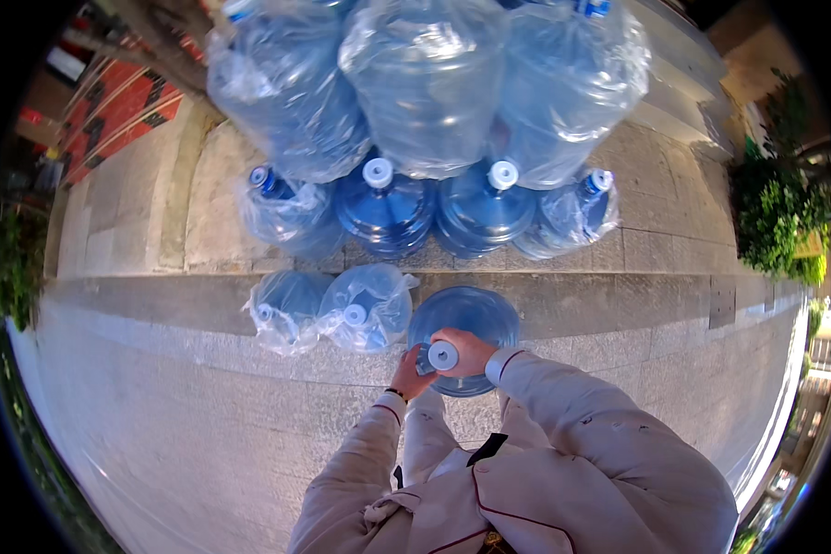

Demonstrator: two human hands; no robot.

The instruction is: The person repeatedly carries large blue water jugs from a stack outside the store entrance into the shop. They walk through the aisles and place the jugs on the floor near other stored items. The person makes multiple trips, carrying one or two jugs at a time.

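A large clear-blue water jug stands on the pavement in front of me, its white-capped neck leaning toward me. My right hand is wrapped around this neck, just beside the cap. Left of the cap, my left hand has its fingers curled around a small clear bluish piece. Whether that piece is part of the jug or loose plastic, I cannot tell. To the left are two bagged jugs in clear plastic film, their pale caps toward me.
Beyond a low kerb stands a row of blue jugs, some bagged. Large film-wrapped jugs are stacked above and behind them. A tree trunk rises at the far left. Green bushes grow at the right.
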